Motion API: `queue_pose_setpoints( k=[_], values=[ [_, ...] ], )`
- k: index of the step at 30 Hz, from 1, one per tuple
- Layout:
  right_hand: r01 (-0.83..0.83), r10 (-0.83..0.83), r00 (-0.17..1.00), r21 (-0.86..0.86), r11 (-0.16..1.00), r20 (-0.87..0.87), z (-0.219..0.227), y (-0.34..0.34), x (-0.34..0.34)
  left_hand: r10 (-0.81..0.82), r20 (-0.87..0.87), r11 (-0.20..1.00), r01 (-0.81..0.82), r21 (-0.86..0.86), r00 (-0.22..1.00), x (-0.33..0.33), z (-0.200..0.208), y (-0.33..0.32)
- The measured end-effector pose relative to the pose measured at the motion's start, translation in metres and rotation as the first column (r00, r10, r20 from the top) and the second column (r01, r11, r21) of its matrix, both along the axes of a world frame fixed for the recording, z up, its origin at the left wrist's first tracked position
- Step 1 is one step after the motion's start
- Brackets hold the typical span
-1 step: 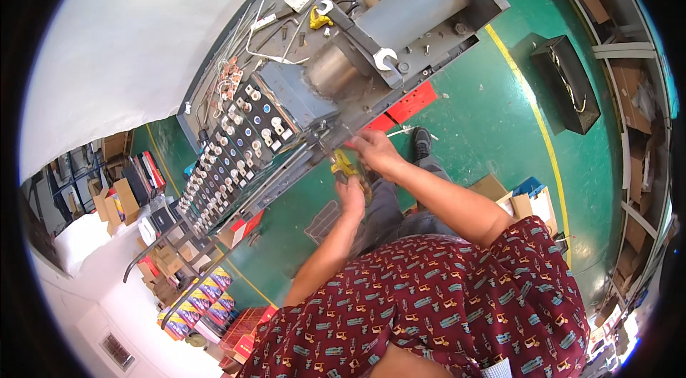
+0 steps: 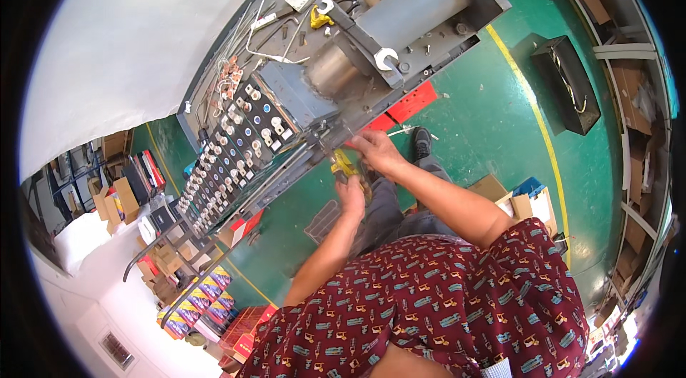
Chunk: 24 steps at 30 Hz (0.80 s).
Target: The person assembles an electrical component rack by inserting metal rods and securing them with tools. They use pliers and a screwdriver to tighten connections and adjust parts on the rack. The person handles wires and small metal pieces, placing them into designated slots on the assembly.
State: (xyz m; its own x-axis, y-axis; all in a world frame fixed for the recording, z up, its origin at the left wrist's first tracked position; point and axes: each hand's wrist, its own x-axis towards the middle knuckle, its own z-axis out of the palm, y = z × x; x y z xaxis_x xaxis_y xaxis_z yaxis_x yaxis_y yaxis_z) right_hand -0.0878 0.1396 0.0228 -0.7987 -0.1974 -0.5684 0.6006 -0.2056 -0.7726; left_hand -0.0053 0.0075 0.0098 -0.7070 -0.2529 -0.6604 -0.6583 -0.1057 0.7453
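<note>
My left hand (image 2: 351, 197) is wrapped round a yellow-and-dark tool (image 2: 343, 162), which looks like a cordless drill. The tool's front end points at the near edge of a grey metal machine frame (image 2: 325, 143). Just to the right, my right hand (image 2: 377, 152) is closed, its fingertips at the same edge beside a red plate (image 2: 381, 123). What those fingers pinch is hidden. Left of both hands runs a block of several battery-like cells (image 2: 239, 136) with metal terminals on top.
A grey cylinder (image 2: 414, 10), an open-end wrench (image 2: 386, 58), a yellow tool (image 2: 319, 18) and loose rods and bolts lie on the machine bed. A black box (image 2: 568, 85) stands on the green floor at right. Cardboard boxes (image 2: 532, 206) sit behind my right arm.
</note>
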Motion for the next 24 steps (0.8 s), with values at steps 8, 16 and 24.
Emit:
queue_pose_setpoints(
  k=[8,16,24],
  values=[
    [-0.114,0.110,0.977,-0.012,0.993,-0.180,-0.032,0.001,-0.005,0.047,0.034,0.997,-0.049,0.053,0.998,0.002,-0.003,-0.002],
    [-0.137,0.126,0.949,-0.019,0.990,-0.290,-0.056,0.000,-0.007,0.080,0.056,0.994,-0.084,0.073,0.995,0.000,0.000,0.002],
    [-0.075,0.062,0.966,-0.043,0.996,-0.250,-0.054,-0.011,-0.007,0.092,0.051,0.994,-0.095,0.050,0.994,0.002,-0.001,0.003]
  ],
)
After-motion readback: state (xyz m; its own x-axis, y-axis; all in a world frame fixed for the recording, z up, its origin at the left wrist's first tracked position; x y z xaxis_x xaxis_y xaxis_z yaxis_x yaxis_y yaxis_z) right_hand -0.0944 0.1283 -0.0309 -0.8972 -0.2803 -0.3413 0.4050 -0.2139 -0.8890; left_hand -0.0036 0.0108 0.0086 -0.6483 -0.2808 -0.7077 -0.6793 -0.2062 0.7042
